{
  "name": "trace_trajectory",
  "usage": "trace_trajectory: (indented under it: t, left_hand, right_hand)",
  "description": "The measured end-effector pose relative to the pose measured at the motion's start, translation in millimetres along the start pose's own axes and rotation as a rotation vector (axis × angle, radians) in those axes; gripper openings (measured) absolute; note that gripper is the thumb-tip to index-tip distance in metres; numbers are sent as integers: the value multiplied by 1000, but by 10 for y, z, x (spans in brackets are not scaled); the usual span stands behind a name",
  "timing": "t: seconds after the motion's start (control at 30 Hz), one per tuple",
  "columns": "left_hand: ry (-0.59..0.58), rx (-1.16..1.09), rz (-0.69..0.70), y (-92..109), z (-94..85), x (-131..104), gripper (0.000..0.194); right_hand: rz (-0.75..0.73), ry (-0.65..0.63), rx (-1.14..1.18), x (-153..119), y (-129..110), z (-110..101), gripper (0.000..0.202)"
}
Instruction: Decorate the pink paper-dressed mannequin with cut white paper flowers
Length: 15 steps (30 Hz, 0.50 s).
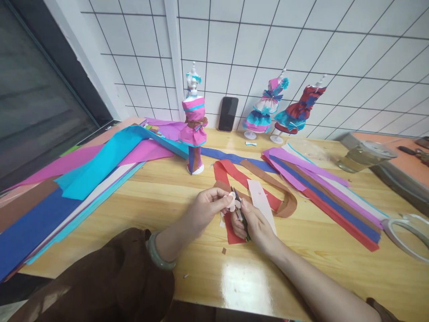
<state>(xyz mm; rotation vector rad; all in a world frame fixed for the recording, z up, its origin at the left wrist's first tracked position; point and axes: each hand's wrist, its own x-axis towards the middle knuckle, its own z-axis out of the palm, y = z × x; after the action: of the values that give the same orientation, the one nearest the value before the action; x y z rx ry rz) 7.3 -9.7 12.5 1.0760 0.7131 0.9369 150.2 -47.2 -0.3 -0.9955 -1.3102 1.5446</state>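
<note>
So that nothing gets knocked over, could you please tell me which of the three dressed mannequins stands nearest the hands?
The pink-dressed mannequin, left of the phone; the middle mannequin and rightmost mannequin stand farther back, right of it.

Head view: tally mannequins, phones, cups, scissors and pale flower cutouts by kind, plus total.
Mannequins: 3
Phone: 1
Cup: 1
Scissors: 1
Flower cutout: 1
Total: 7
</note>
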Motion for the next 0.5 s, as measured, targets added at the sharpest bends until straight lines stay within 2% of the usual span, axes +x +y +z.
trace_trajectory:
  t: [0.3,0.5]
  left_hand:
    - [37,-205,-50,-9,103,-40,18]
    - [57,-236,-58,-20,114,-42,17]
  right_hand:
    - [41,26,5,5,1,22,47]
    - [65,34,21,17,7,23,48]
